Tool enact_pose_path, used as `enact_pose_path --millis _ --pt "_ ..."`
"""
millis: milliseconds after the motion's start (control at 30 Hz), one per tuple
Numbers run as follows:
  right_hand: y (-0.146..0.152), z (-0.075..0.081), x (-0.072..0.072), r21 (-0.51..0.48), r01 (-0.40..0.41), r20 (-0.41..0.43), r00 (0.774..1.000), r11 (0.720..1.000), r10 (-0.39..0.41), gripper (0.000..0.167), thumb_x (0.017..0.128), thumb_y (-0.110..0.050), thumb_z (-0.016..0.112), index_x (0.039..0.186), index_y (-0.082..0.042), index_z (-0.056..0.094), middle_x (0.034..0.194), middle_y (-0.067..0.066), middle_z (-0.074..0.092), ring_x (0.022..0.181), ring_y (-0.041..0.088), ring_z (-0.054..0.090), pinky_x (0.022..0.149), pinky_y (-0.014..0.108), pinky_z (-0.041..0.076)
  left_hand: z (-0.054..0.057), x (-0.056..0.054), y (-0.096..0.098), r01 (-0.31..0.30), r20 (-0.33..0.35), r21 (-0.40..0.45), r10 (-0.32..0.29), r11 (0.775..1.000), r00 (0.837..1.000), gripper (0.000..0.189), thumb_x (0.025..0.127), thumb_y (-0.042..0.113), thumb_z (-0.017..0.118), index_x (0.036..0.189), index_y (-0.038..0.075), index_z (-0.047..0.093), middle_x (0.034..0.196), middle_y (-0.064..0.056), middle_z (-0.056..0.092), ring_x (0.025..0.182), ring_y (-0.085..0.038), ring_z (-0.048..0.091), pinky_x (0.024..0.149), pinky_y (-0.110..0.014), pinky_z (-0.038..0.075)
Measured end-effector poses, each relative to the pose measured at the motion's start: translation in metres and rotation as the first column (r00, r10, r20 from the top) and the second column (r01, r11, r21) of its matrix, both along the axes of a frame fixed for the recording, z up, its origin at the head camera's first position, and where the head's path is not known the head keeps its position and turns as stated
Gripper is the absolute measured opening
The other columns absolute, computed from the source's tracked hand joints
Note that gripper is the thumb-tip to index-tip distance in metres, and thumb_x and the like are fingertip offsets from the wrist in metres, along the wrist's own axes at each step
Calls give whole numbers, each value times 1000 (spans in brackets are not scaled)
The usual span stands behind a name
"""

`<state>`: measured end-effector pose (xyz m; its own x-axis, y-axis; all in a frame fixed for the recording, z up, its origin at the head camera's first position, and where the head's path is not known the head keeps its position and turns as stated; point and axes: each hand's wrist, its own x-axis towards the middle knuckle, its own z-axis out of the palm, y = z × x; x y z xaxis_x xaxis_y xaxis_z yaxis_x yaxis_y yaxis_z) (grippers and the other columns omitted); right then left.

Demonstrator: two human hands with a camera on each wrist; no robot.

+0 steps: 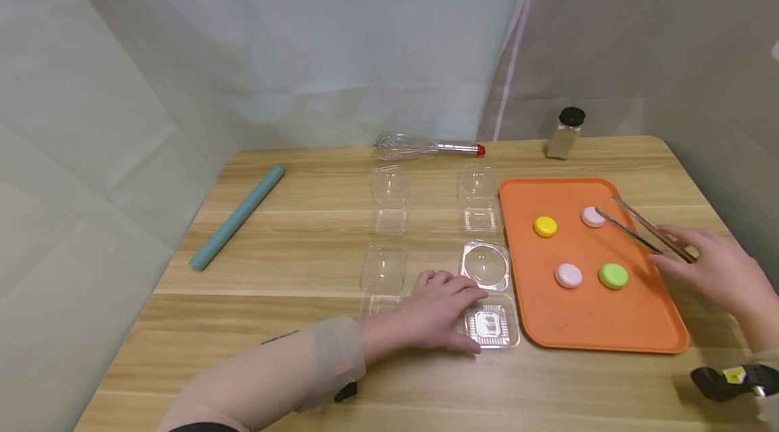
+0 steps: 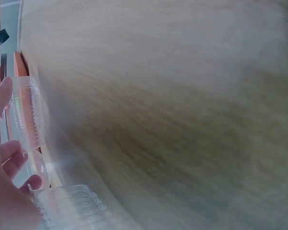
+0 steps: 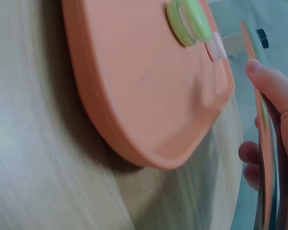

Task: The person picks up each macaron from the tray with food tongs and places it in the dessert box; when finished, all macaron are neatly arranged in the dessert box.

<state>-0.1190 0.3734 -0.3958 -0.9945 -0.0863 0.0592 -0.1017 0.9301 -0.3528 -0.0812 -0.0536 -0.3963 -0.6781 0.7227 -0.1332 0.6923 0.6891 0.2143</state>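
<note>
My right hand (image 1: 718, 270) holds metal tongs (image 1: 654, 236) over the right side of the orange tray (image 1: 584, 330). The tongs' arms are spread, and one tip overlaps the far pink macaron (image 1: 590, 218) in the head view. On the tray also lie a yellow macaron (image 1: 545, 226), a nearer pink macaron (image 1: 569, 275) and a green macaron (image 1: 613, 276). My left hand (image 1: 438, 314) lies at the left side of the near-right clear plastic box (image 1: 489, 325), thumb and index finger spread along it. That box's domed lid (image 1: 485, 264) is folded back, away from me.
More opened clear boxes stand nearby: a near-left one (image 1: 383, 266), a far-left one (image 1: 391, 219) and a far-right one (image 1: 481, 219). Behind them lies a whisk (image 1: 426, 147). A black-capped jar (image 1: 564, 134) stands at the back right, a teal rolling pin (image 1: 237, 219) at left.
</note>
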Motion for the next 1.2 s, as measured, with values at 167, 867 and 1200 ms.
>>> enact_pose_path --millis 167,867,1200 --pt "1 -2 0 -5 -91 -29 995 996 91 60 79 -35 74 121 4 56 101 31 57 82 42 56 59 51 43 0 0 0 4 7 4 -4 1000 1000 82 73 66 64 140 26 41 136 9 44 117 -15 39 100 -44 27" --pt "-20 -2 13 50 -313 -16 949 948 314 51 67 -31 84 109 -11 65 89 -2 55 72 7 43 57 26 39 -1 0 -1 2 11 19 -2 1000 1000 81 73 66 64 139 26 42 135 9 44 116 -16 40 98 -43 28" --pt "-25 -4 19 98 -316 26 949 944 315 54 64 -39 84 107 -10 68 93 4 57 76 15 50 61 34 44 0 0 0 -2 3 11 1 1000 1000 81 72 66 66 139 26 43 134 10 44 114 -15 40 98 -42 28"
